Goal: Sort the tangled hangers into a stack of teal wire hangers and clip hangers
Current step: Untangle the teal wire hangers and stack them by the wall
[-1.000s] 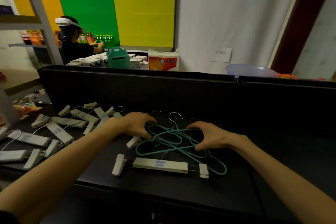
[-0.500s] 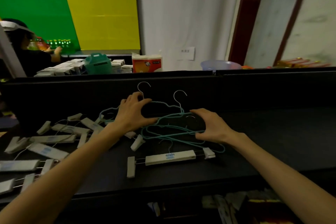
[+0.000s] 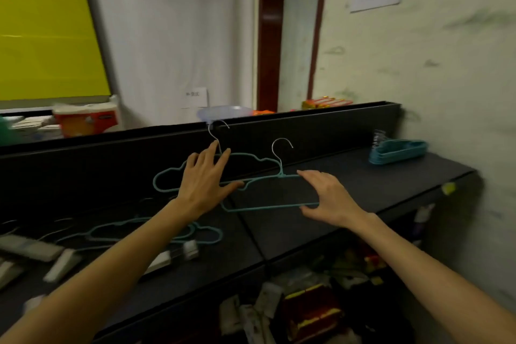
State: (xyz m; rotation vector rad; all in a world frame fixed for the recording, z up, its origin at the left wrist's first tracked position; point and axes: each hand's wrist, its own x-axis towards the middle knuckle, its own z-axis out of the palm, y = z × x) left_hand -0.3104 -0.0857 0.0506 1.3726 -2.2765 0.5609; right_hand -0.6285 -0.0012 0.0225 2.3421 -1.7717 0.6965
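Both hands lift two teal wire hangers clear of the tabletop point(image 3: 335, 220), likely to part them from the tangle. The left hand point(image 3: 203, 181) pinches one hanger point(image 3: 167, 176) near its hook; the right hand point(image 3: 326, 195) closes its fingers point(image 3: 307, 174) on the other hanger point(image 3: 265, 207). At two o'clock waits a teal stack point(image 3: 398, 151). At eight o'clock lie roughly two more teal hangers point(image 3: 206, 232) and several blurred clip hangers point(image 3: 28, 247).

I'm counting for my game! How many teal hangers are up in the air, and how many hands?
Teal wire hangers held up: 2 (rear hanger, front hanger)
Hands: 2 (left hand, right hand)
Total: 4
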